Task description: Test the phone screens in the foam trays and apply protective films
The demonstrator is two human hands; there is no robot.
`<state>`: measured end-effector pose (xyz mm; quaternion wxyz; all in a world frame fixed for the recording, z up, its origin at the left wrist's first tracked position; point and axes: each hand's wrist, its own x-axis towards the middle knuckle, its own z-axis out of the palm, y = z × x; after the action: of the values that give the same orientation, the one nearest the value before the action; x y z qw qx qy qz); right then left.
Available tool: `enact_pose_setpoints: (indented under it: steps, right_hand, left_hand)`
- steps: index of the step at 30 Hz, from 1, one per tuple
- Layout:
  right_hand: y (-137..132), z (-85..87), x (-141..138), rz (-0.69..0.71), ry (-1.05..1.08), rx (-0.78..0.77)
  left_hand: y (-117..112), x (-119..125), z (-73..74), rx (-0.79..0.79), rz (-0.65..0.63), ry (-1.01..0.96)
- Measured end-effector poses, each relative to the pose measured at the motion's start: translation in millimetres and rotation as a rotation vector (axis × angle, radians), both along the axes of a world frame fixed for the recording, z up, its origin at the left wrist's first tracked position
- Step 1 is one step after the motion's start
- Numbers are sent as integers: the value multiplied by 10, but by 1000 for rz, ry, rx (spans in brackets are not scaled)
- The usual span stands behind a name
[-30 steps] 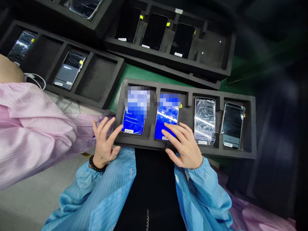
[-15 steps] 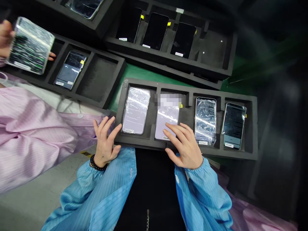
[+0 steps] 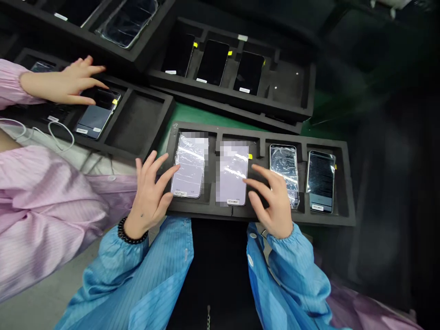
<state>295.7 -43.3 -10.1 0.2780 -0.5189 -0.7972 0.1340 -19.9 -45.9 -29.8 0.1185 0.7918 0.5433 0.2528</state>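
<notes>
A dark foam tray (image 3: pixel 264 215) lies before me with several smartphones in its compartments. My left hand (image 3: pixel 148 197), fingers spread, is at the tray's left end, its index fingertip at the edge of the leftmost smartphone (image 3: pixel 188 172), whose screen is pale and lit. Over the tray's middle, my right hand (image 3: pixel 273 197) is open too; one fingertip meets the right edge of the second smartphone (image 3: pixel 232 176), also pale and lit. Partly behind that hand sits a film-covered third smartphone (image 3: pixel 284 162). The rightmost smartphone (image 3: pixel 320 181) shows a dark screen of text lines.
Beyond is another foam tray (image 3: pixel 292 98) holding black-screened phones with yellow tabs. At left, a co-worker's hand (image 3: pixel 74 82) reaches over a phone (image 3: pixel 96 114) in a separate tray. White cables (image 3: pixel 62 137) hang beside a pink sleeve (image 3: pixel 51 197).
My left hand has moved right onto the first phone's edge. My right hand has shifted right, off the second phone's face. The co-worker's hand no longer holds up the film-wrapped device.
</notes>
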Motion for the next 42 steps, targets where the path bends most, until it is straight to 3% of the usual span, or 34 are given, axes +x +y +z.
enact_pose_setpoints:
  steps: [4, 8, 14, 19, 25, 29, 31, 33, 36, 39, 42]
  right_hand:
    - [122, -14, 30, -246, -157, 11]
    - [143, -56, -96, -251, -110, -93]
    - [90, -91, -298, -313, 175, -257]
    - [132, 6, -365, -338, 254, -268]
    - [229, 92, -384, -321, 349, -569]
    - [221, 145, -327, -327, 643, -581]
    - [177, 205, -324, -325, 805, -596]
    - [108, 263, -342, -305, 917, -600]
    - [-13, 308, -369, -321, 856, -507]
    - [-113, 302, -342, -360, 636, -323]
    - [-172, 277, -281, -370, 629, -253]
  left_hand:
    - [305, 133, 86, -77, -54, 91]
    - [438, 293, 19, -26, -89, 118]
    - [433, 367, -64, -10, -182, 112]
    - [408, 350, -41, 6, -160, 68]
    - [226, 416, 47, -84, -67, -271]
    - [130, 707, 105, -328, 38, -924]
    - [130, 893, 171, -592, 64, -1303]
    - [147, 1050, 252, -912, 0, -1572]
    - [158, 1176, 327, -1235, -153, -1768]
    - [119, 1187, 307, -1350, -233, -1847]
    - [46, 1166, 262, -1434, -258, -1860]
